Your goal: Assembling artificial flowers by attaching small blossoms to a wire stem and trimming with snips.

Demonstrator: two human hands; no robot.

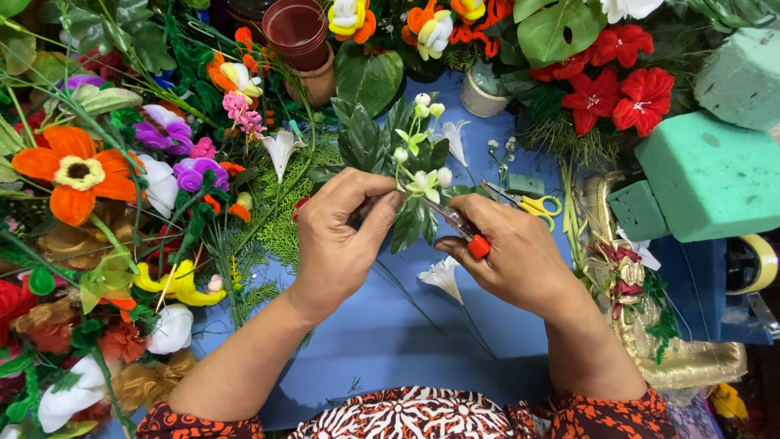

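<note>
A florist's craft workshop: a blue worktable [390, 341] is crowded with artificial flowers [77, 175], green foam blocks [711, 175], plastic pots [296, 32], yellow scissors [532, 203] and a tape roll [756, 264].

Green foam blocks [713, 175] are stacked right of yellow-handled scissors [532, 203]; stacked brown plastic pots [297, 31] are set behind, on the blue bench [390, 333].
</note>
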